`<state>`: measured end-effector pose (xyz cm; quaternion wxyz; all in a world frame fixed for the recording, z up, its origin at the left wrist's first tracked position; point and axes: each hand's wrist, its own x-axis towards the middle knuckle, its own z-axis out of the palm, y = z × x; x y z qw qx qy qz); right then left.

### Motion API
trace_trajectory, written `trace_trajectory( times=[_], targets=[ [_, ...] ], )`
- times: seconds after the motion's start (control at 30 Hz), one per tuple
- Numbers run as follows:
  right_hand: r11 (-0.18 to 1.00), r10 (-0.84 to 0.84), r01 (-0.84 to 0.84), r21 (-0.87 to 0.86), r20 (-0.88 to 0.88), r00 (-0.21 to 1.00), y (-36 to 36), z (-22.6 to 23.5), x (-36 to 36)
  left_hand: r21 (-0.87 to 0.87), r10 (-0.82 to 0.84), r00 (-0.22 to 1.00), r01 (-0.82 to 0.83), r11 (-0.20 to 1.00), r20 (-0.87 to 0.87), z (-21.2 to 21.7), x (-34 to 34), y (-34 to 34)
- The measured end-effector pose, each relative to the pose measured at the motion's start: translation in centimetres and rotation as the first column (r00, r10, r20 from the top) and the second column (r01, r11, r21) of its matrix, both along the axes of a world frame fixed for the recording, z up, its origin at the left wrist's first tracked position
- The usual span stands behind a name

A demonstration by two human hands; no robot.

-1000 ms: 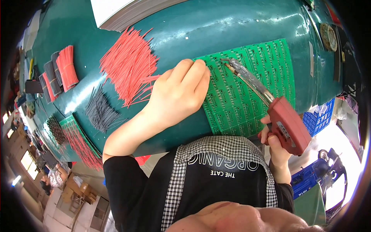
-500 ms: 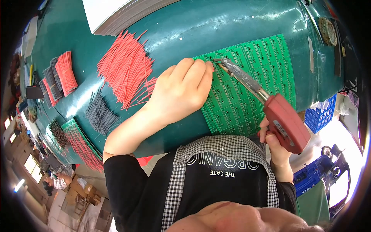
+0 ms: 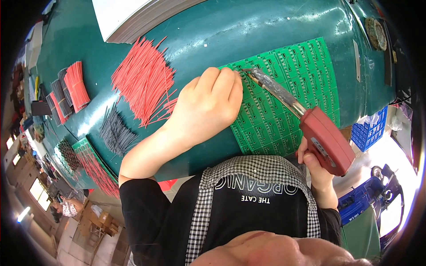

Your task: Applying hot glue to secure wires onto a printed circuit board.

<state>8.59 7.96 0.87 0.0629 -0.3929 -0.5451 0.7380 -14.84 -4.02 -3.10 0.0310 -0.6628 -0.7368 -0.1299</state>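
Note:
My right hand (image 3: 317,168) is closed round the red handle of a soldering gun (image 3: 328,142). Its metal barrel slants up and left, and its thin tip comes down at the upper left part of a green circuit board panel (image 3: 306,88). My left hand (image 3: 208,104) reaches over the panel's left edge, knuckles up, fingers curled and pressed together. Those fingertips meet the board close to the gun's tip; what they pinch is hidden. Left of that hand lie a loose pile of red wires (image 3: 144,80) and a smaller pile of dark wires (image 3: 116,133).
Tied bundles of red wires (image 3: 76,86) and dark wires lie farther left. A board with red wires attached (image 3: 95,164) rests at the near left edge. A white stack (image 3: 133,20) stands at the back. Beyond the table's right end are a blue crate (image 3: 368,128) and a blue vehicle (image 3: 368,197).
The soldering gun's tip and my left hand have shifted very slightly left. Both hands keep the same grip, and the view has drifted a little.

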Motion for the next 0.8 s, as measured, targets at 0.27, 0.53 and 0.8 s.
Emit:
trace_trajectory(
  times=[0.27,0.53,0.8],
  targets=[
    [1.000,0.004,-0.003,0.023,-0.016,1.000,-0.2,0.0,0.2,-0.001,0.006,1.000,-0.006,1.000,-0.006,0.0,0.2,0.0],
    [0.999,-0.014,0.019,0.034,-0.142,0.990,0.3,0.5,0.1,0.064,-0.019,0.998,0.022,0.998,-0.055,-0.4,-0.1,0.1],
    [0.998,-0.006,0.014,0.060,-0.138,0.990,0.5,0.3,0.3,0.123,-0.008,0.987,-0.012,0.992,0.161,0.2,0.0,1.2]
  ],
)
